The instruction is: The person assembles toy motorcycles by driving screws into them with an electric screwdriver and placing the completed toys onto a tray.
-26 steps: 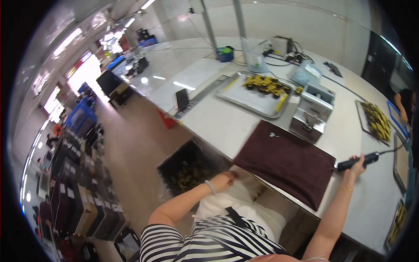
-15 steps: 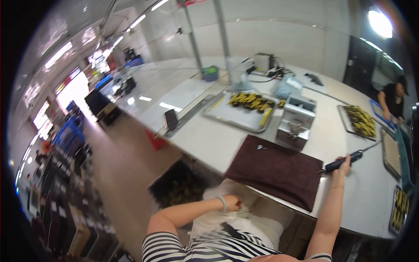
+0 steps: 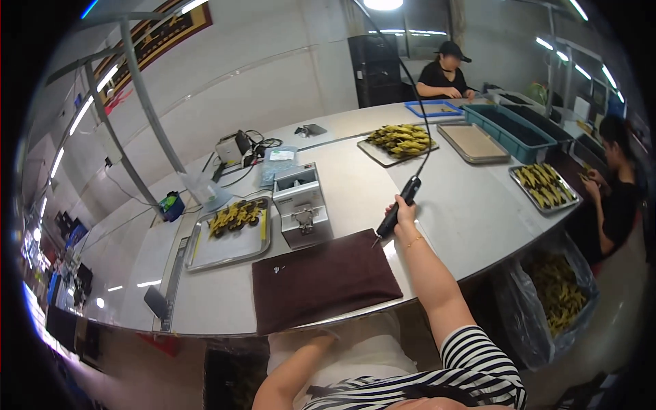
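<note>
My right hand (image 3: 405, 212) is wrapped round a black corded electric screwdriver (image 3: 389, 224). Its thin bit points down at the right edge of a dark maroon cloth (image 3: 321, 283) on the table. A few tiny silvery pieces (image 3: 279, 269) lie on the cloth's left part. Behind the cloth stands a silver-grey box (image 3: 304, 236) with a small metal mechanism at its front, perhaps a screw feeder. My left forearm (image 3: 297, 369) reaches over my lap to the table's front edge, where the left hand's fingers are hidden.
A metal tray (image 3: 225, 256) of yellow-and-black pieces (image 3: 238, 216) sits left of the box. Farther right are more piles of such pieces (image 3: 400, 141), a tan tray (image 3: 473, 143) and a teal bin (image 3: 509, 133). Two co-workers (image 3: 444, 78) sit beyond. The screwdriver cord (image 3: 425, 109) hangs from above.
The view has swung to the right, bringing the co-workers and right-hand trays further in. My right hand still grips the screwdriver. My left hand, earlier visible with curled fingers, is now hidden.
</note>
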### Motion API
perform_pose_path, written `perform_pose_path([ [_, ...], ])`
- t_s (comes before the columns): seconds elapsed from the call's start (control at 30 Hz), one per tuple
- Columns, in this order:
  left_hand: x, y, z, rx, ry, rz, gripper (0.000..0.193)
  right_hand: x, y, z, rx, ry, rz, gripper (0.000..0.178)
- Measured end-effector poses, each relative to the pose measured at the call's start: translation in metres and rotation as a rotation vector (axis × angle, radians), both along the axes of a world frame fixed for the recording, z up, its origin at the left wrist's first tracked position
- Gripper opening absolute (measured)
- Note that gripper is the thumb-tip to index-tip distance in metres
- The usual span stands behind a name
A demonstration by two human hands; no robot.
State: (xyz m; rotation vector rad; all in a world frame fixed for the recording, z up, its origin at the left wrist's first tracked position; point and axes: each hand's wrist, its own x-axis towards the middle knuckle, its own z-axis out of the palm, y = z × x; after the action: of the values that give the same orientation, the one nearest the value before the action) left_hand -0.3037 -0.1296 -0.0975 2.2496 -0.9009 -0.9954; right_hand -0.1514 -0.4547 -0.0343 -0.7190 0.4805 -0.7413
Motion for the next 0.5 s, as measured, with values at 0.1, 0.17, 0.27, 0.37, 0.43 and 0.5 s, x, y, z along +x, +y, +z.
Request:
perform_pose_path([
  [0.1, -0.011, -0.001, 0.013, -0.073, 0.104, 0.036, 0.050, -0.003, 0.002, 0.002, 0.000, 0.021, 0.036, 0.038],
  [0.17, -0.011, 0.018, -0.002, -0.031, 0.537, 0.055, 0.051, -0.002, 0.007, 0.004, 0.019, 0.018, 0.046, 0.038],
  [0.27, 0.027, 0.103, -0.103, 0.129, 0.677, 0.017, 0.053, -0.002, 0.003, 0.002, 0.022, 0.043, 0.042, 0.038],
  [0.37, 0.048, 0.103, -0.104, 0.223, 0.589, -0.011, 0.053, 0.000, 0.004, 0.006, -0.003, 0.051, 0.074, 0.038],
  [0.43, 0.038, 0.077, -0.118, 0.306, 0.490, -0.035, 0.053, 0.003, 0.004, 0.005, -0.012, 0.054, 0.090, 0.038],
  [0.5, 0.024, 0.037, -0.137, 0.388, 0.390, -0.070, 0.053, 0.003, 0.002, 0.002, -0.046, 0.032, 0.102, 0.038],
])
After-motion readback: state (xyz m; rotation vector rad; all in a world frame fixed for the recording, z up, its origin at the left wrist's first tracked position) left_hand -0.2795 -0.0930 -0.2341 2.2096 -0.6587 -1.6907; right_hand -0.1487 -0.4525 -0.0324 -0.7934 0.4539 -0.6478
